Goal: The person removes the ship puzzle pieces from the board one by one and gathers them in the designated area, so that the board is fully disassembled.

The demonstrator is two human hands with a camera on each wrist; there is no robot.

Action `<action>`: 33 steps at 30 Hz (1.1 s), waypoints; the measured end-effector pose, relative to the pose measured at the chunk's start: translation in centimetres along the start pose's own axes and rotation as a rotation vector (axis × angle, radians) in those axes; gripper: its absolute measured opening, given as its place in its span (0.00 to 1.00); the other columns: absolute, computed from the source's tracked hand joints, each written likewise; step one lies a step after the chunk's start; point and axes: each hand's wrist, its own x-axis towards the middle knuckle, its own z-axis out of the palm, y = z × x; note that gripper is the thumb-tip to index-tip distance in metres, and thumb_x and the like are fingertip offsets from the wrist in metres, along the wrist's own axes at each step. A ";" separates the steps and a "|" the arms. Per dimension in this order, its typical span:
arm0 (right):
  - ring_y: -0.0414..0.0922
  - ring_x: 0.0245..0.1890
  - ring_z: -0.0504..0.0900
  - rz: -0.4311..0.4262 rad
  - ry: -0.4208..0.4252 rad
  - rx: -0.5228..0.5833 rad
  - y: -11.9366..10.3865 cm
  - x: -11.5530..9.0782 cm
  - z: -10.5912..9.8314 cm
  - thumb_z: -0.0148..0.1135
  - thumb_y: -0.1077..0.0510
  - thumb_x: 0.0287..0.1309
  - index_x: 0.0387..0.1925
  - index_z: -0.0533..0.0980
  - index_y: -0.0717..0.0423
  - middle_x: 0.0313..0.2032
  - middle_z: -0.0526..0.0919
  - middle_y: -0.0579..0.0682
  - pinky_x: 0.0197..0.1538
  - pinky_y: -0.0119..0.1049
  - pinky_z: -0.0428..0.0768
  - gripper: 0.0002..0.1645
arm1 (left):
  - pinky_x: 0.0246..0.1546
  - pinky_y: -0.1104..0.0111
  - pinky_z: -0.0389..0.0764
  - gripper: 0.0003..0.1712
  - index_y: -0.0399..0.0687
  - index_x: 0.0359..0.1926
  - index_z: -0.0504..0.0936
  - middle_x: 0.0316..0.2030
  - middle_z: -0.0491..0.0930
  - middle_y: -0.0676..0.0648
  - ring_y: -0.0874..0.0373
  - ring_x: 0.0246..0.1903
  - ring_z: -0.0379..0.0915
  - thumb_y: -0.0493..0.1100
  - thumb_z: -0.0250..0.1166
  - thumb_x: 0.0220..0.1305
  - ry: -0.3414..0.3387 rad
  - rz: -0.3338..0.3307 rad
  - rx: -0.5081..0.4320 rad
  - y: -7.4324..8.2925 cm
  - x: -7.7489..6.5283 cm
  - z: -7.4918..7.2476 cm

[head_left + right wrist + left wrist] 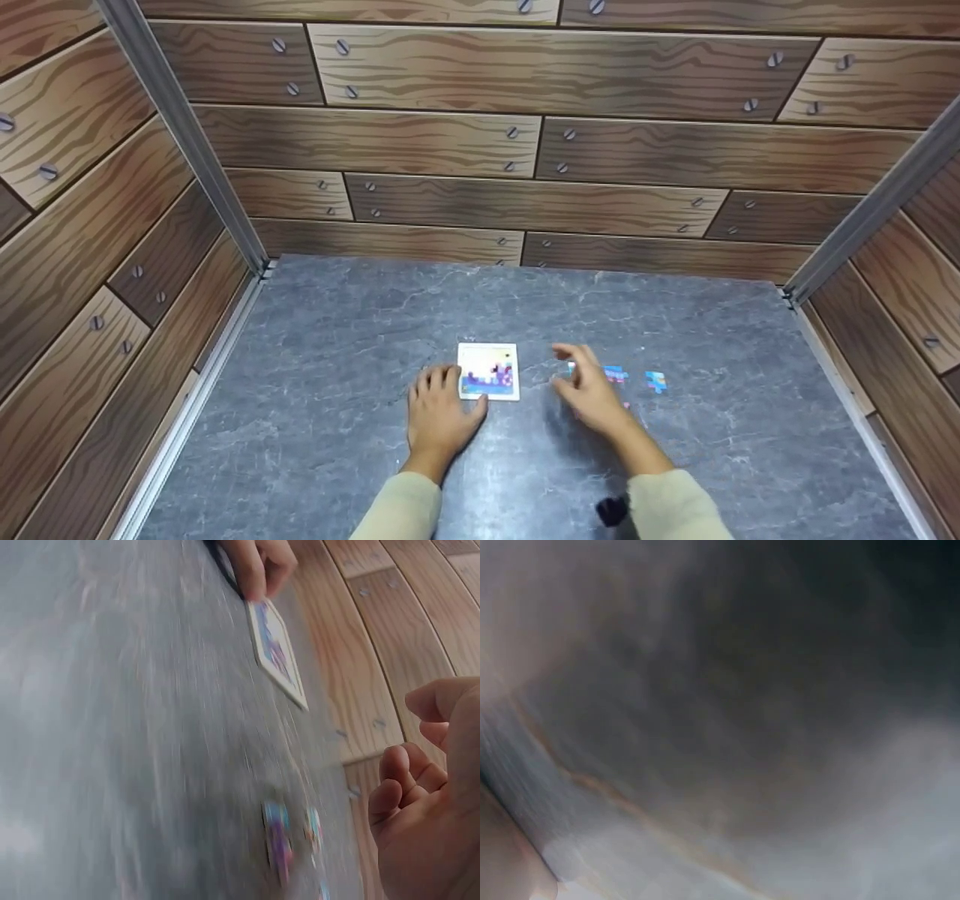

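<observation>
My left hand [439, 416] rests at the near left corner of a white-framed jigsaw puzzle board [484, 354], its index finger along the left edge and thumb on the near edge. The right wrist view also shows those fingertips gripping a corner of the board [276, 645]. To the right, my right hand [592, 394] hovers over the tabletop with thumb and index finger apart and nothing visible between them. Partly hidden beneath it are colourful puzzle pieces, one blue and pink [616, 373]. The left wrist view is dark and blurred.
Another blue puzzle piece [655, 381] lies farthest right on the grey marbled tabletop [360, 315]. Wood-patterned walls [450, 195] with metal corner strips enclose the back and sides. A small black object [613, 511] shows beside the right sleeve.
</observation>
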 end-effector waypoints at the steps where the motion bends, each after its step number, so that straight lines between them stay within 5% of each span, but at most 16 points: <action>1: 0.33 0.28 0.70 -0.007 -0.008 0.000 -0.2 0.3 0.6 0.68 0.71 0.62 0.69 0.76 0.62 0.59 0.79 0.62 0.33 0.26 0.73 0.33 | 0.73 0.42 0.69 0.39 0.54 0.65 0.80 0.66 0.78 0.46 0.42 0.71 0.70 0.73 0.64 0.66 0.000 0.000 0.002 0.0 0.0 0.0; 17: 0.34 0.33 0.69 -0.003 -0.186 -0.124 0.6 3.1 7.0 0.63 0.69 0.70 0.68 0.77 0.58 0.61 0.70 0.57 0.37 0.26 0.71 0.26 | 0.73 0.43 0.71 0.39 0.54 0.66 0.80 0.66 0.78 0.47 0.43 0.70 0.70 0.74 0.64 0.66 0.004 -0.004 0.044 0.3 0.0 0.1; 29: 0.50 0.54 0.79 -0.044 -0.155 -0.259 1.1 3.2 8.0 0.68 0.65 0.68 0.67 0.80 0.59 0.59 0.72 0.55 0.63 0.52 0.80 0.27 | 0.74 0.43 0.69 0.39 0.54 0.66 0.80 0.66 0.78 0.46 0.43 0.70 0.70 0.74 0.63 0.66 0.000 0.004 0.034 0.3 0.1 0.1; 33: 0.53 0.55 0.81 -0.058 -0.147 -0.280 1.0 3.3 8.4 0.68 0.65 0.66 0.65 0.81 0.60 0.59 0.73 0.56 0.63 0.55 0.81 0.26 | 0.73 0.43 0.70 0.39 0.54 0.65 0.79 0.66 0.77 0.46 0.43 0.70 0.70 0.73 0.64 0.67 0.000 0.005 0.037 0.1 0.1 -0.1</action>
